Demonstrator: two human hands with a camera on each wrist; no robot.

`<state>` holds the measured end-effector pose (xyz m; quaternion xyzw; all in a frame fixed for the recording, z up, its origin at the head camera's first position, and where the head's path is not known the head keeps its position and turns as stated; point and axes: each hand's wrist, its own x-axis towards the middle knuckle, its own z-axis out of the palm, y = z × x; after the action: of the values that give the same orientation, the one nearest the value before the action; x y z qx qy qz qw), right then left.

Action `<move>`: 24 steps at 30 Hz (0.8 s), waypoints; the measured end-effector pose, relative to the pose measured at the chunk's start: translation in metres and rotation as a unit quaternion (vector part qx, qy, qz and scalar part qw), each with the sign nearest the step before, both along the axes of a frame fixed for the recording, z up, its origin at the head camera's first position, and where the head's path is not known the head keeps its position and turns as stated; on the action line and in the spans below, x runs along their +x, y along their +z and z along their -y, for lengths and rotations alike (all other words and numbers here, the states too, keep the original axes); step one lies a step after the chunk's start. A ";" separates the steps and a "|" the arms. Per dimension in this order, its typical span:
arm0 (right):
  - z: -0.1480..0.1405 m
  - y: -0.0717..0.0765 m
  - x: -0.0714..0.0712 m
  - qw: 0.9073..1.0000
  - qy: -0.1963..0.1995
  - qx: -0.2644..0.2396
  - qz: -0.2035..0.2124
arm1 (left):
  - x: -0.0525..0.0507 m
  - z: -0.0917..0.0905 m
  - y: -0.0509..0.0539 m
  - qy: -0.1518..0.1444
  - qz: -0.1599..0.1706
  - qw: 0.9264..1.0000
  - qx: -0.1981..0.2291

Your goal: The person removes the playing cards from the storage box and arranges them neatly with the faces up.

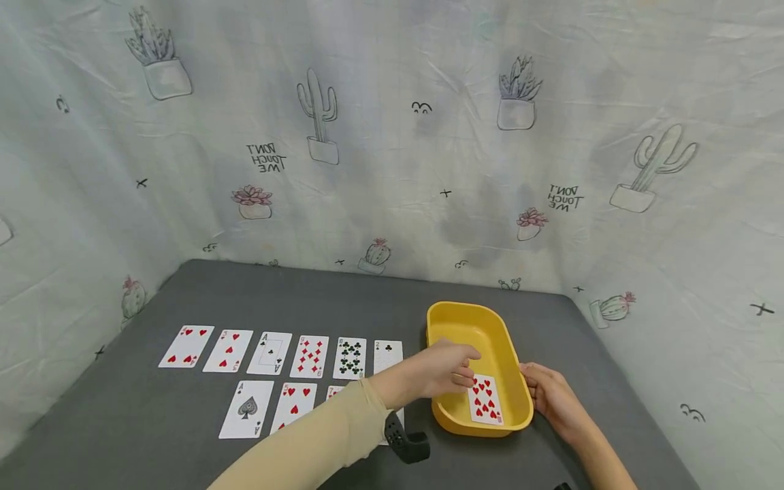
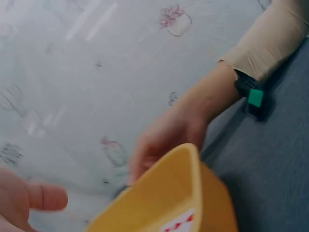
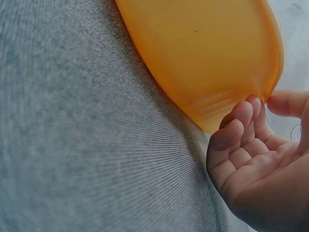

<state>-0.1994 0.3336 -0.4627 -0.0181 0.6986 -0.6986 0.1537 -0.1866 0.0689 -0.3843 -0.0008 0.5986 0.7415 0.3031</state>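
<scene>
A yellow plastic bin (image 1: 519, 361) stands on the grey table at the right of the head view. My left hand (image 1: 444, 371) hovers over its left side, fingers loosely bent, with nothing visible between them. Under those fingers, a playing card (image 1: 486, 401) with several red hearts lies face up in the bin. My right hand (image 1: 554, 400) pinches the bin's right rim; in the right wrist view the thumb (image 3: 287, 103) is on one side and the fingertips are against the outer wall. The left wrist view shows part of the hearts card (image 2: 179, 222) inside the bin.
Face-up playing cards lie in two rows left of the bin, among them an ace of clubs (image 1: 269, 354), a red diamonds card (image 1: 309, 356) and an ace of spades (image 1: 246, 409). My left forearm hides part of the lower row. A patterned curtain (image 1: 392, 136) hangs behind the table.
</scene>
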 end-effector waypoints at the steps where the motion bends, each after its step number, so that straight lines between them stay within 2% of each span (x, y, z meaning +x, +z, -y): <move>1: 0.000 0.000 0.000 1.000 0.003 -0.004 -0.001 | -0.001 -0.007 -0.003 0.019 0.021 1.000 -0.008; 3: 0.001 0.001 0.001 1.000 0.009 -0.008 -0.007 | -0.001 -0.019 -0.010 0.054 0.049 0.997 -0.020; 6: 0.002 0.003 0.003 1.000 0.012 -0.009 -0.010 | -0.001 -0.031 -0.017 0.092 0.061 0.993 -0.044; 11: 0.005 0.004 0.002 1.000 0.003 0.003 -0.006 | -0.004 -0.037 -0.027 0.118 0.078 0.989 -0.035; 15: 0.006 0.001 0.001 1.000 -0.011 0.020 -0.005 | -0.009 -0.039 -0.038 0.128 0.113 0.985 -0.002; 18: 0.005 -0.001 0.001 1.000 -0.017 0.020 -0.008 | -0.011 -0.042 -0.041 0.125 0.135 0.983 0.015; 21: 0.004 -0.001 0.002 1.000 -0.018 0.015 -0.010 | -0.010 -0.043 -0.041 0.114 0.138 0.984 0.019; 24: 0.004 -0.002 0.002 1.000 -0.016 0.016 -0.011 | -0.009 -0.044 -0.042 0.099 0.119 0.988 0.008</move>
<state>-0.1972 0.3299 -0.4645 -0.0125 0.7113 -0.6896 0.1351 -0.1952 0.1133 -0.4268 -0.1465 0.5493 0.7671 0.2971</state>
